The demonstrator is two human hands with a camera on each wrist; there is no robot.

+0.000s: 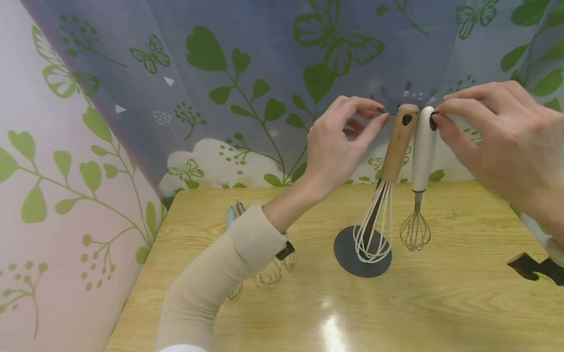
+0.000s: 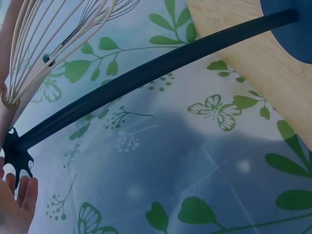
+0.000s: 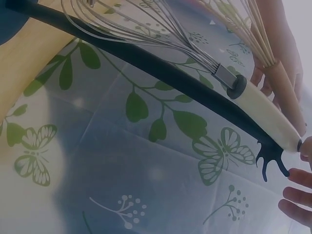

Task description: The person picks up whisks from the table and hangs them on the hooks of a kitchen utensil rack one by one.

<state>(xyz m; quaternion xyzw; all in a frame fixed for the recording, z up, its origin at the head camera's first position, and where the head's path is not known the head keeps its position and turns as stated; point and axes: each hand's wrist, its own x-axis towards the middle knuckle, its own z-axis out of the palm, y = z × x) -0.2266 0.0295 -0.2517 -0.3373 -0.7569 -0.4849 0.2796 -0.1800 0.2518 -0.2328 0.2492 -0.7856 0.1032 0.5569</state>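
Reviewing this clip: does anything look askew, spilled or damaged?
Nothing stands out. The stand sits flat on the table, the wooden-handled whisk and white-handled whisk at its top look intact, and no spill shows. A sleeve partly hides the other whisks, so I can't fully check those.

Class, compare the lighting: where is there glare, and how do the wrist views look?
Head view: white glare streaks the pale yellow wood-grain tabletop; left wrist view: dim and bluish, yet the slim dark stand pole stands out against the green-leaf-printed cloth backdrop; right wrist view: also dim, whitish at upper right.
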